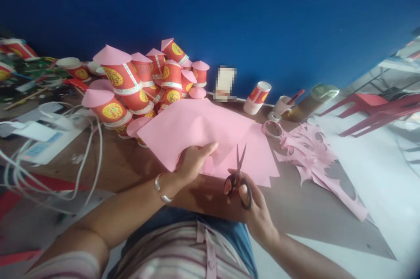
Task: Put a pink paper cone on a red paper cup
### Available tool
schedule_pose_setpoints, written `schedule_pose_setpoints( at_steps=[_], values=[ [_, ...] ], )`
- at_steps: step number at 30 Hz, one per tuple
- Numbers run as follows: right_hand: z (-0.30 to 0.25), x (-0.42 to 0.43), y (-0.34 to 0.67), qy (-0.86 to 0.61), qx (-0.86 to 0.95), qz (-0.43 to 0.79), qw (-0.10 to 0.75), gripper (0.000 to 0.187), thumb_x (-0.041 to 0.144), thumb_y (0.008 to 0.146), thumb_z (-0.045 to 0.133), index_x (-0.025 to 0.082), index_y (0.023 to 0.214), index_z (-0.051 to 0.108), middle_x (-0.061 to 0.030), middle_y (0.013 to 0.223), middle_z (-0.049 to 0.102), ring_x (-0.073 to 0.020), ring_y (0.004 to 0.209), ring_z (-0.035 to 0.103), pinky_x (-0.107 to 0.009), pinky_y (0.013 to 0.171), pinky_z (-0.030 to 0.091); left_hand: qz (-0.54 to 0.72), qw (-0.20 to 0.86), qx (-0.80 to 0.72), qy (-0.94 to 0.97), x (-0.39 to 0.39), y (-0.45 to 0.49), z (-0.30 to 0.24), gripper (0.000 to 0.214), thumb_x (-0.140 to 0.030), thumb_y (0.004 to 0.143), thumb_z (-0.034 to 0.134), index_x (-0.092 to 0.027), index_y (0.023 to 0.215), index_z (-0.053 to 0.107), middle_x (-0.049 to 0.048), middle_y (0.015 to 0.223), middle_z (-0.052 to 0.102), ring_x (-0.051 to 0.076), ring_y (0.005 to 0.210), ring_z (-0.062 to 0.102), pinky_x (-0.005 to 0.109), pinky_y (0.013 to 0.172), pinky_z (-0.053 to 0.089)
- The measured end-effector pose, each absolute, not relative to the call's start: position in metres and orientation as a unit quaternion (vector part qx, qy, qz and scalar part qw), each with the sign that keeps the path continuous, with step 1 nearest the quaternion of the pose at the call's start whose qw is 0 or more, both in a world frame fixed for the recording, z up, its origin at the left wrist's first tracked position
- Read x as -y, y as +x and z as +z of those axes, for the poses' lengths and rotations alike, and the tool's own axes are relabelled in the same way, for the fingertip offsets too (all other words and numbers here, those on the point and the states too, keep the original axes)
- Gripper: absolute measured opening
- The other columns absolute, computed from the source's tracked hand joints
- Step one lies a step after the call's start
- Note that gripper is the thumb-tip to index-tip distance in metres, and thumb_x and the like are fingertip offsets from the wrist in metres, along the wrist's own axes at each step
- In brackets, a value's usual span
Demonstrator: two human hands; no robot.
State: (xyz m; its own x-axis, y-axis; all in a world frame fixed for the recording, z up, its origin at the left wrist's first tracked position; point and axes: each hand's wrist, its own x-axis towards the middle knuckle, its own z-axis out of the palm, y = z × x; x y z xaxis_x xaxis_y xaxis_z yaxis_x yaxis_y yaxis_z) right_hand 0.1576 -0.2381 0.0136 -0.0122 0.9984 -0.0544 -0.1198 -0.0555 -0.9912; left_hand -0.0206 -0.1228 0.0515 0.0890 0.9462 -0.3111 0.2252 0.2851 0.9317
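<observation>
My left hand (192, 161) pinches the near edge of a large pink paper sheet (197, 128) that lies on the brown table (124, 165). A silver bangle sits on that wrist. My right hand (252, 202) grips black-handled scissors (239, 174), thumb and fingers through the loops. The blades stand apart and point away from me at the sheet's near edge. More pink sheets lie under the top one.
A heap of red paper cups with pink cone lids (141, 82) stands behind the sheet. Pink offcuts (315, 156) lie to the right, with tape rolls (272, 128), a single cup (257, 97) and a pen pot (285, 104). White cables and a device (49, 139) are on the left. Red plastic chairs (377, 110) stand at the far right.
</observation>
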Motion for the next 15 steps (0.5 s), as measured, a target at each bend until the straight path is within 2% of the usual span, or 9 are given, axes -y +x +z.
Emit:
schedule_pose_setpoints(
  at_steps=[7,12,15],
  values=[
    [0.028,0.228,0.141,-0.472,0.480,0.525,0.521,0.045,0.062,0.100,0.051,0.025,0.125,0.056,-0.0036,0.097,0.060,-0.0143,0.073,0.056,-0.028,0.068,0.051,0.254,0.489,-0.663,0.507,0.131,-0.011,0.071,0.058,-0.072,0.076,0.062,-0.019,0.054,0.057,-0.0040,0.048,0.046,0.013,0.053,0.044,0.026,0.055,0.034],
    [0.039,0.214,0.144,-0.474,0.474,0.562,0.485,0.041,0.063,0.101,0.048,0.023,0.107,0.058,-0.0028,0.093,0.060,-0.0131,0.069,0.056,-0.027,0.065,0.049,0.224,0.491,-0.648,0.537,0.130,-0.014,0.083,0.052,-0.062,0.084,0.059,-0.021,0.052,0.060,-0.0024,0.048,0.051,0.015,0.056,0.048,0.025,0.058,0.035],
    [0.043,0.207,0.150,-0.469,0.487,0.574,0.463,0.042,0.064,0.101,0.047,0.024,0.110,0.057,-0.0025,0.094,0.060,-0.0136,0.070,0.056,-0.028,0.065,0.048,0.225,0.487,-0.657,0.529,0.128,-0.016,0.079,0.050,-0.062,0.082,0.061,-0.021,0.053,0.064,-0.0009,0.048,0.056,0.016,0.055,0.052,0.026,0.057,0.035]
  ],
)
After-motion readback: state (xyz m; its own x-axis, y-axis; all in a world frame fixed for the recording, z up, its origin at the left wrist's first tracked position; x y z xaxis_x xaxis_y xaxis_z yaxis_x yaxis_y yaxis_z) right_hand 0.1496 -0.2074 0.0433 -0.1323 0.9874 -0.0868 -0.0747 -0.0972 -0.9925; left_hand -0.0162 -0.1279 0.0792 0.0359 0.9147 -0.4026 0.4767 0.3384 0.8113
